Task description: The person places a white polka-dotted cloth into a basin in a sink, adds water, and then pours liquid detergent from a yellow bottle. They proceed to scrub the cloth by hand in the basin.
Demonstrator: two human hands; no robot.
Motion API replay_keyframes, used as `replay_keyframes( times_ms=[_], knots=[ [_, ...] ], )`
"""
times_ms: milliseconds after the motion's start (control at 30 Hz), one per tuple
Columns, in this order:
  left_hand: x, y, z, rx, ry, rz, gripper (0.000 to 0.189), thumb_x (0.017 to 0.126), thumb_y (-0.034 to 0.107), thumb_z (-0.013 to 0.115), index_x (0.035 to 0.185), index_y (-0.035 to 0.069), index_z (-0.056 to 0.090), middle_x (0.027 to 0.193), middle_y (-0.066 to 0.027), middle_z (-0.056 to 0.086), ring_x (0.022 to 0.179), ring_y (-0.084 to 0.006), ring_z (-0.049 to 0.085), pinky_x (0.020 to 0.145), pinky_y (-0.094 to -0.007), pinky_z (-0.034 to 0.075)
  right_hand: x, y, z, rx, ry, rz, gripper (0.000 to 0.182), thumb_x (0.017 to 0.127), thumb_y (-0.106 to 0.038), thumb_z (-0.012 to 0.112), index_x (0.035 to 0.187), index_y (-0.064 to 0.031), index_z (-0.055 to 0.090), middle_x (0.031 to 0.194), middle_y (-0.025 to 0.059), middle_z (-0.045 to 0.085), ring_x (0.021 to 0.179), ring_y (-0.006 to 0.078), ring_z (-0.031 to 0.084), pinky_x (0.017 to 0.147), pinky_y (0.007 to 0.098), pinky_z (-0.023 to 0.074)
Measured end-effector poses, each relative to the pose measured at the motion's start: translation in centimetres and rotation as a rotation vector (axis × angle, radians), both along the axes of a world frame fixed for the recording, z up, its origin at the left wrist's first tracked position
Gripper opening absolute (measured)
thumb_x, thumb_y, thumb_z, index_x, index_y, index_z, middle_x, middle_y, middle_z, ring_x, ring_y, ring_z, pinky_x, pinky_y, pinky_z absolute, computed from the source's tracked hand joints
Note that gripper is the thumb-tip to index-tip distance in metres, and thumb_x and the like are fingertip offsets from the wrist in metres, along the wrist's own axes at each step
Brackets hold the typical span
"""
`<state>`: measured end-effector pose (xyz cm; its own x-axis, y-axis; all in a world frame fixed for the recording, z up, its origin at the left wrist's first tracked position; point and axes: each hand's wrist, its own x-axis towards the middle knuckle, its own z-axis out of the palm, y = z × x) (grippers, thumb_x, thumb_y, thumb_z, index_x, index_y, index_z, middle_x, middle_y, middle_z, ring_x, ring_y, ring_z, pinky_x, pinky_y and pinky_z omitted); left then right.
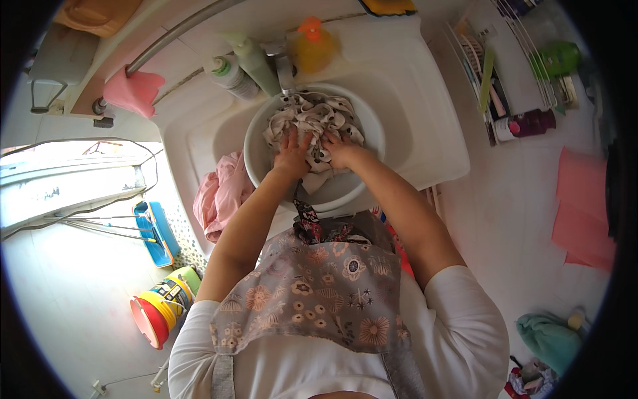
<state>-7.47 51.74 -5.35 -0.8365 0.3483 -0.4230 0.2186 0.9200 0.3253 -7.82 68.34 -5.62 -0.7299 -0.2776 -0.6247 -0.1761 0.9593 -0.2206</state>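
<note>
Inside a white round basin (377, 134) lies a bunched, wet-looking pale cloth with dark dots (319, 114). My left hand (293, 155) presses on the left part of this cloth, fingers spread. On its right part rests my right hand (340, 150), also with fingers apart. Neither hand is plainly closed around a fold. The basin sits in a white ceramic sink (423, 124), under a metal faucet (285, 75) whose spout reaches over the cloth's far edge. A pink cloth (224, 192) lies at the sink's left side, near my left forearm.
Behind the basin stand a white bottle (234, 80), a green pump bottle (255, 62) and a yellow bottle with an orange top (315, 47). A pink cloth (132, 90) hangs on a metal rail (174, 35). Wall racks (481, 75) hold toiletries. Buckets (164, 304) stand lower left.
</note>
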Motion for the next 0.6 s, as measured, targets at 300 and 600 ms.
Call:
replay_keyframes(
  times_ms=[300,600],
  knots=[
    [2.3,2.3,2.6,-0.178,0.23,-0.189,0.081,0.068,0.014,0.055,0.135,0.026,0.012,0.141,-0.0148,-0.002,0.129,-0.0378,-0.001,0.092,-0.0623,0.019,5.7,2.9,4.2,-0.487,0.589,-0.252,0.045,0.074,-0.014,0.057,0.118,-0.0101,0.044,0.129,0.0106,0.034,0.116,0.0308,0.036,0.096,0.0403,0.0313],
    [-0.1,4.7,1.7,-0.371,-0.009,-0.197,0.085,0.071,0.027,0.057,0.136,0.026,0.002,0.14,-0.0142,-0.01,0.128,-0.0404,-0.002,0.093,-0.0619,0.018,21.0,8.4,4.0,-0.549,1.057,-1.058,0.024,0.081,-0.008,0.049,0.104,-0.003,0.049,0.099,0.0158,0.051,0.085,0.0304,0.052,0.074,0.037,0.0426]
  ],
)
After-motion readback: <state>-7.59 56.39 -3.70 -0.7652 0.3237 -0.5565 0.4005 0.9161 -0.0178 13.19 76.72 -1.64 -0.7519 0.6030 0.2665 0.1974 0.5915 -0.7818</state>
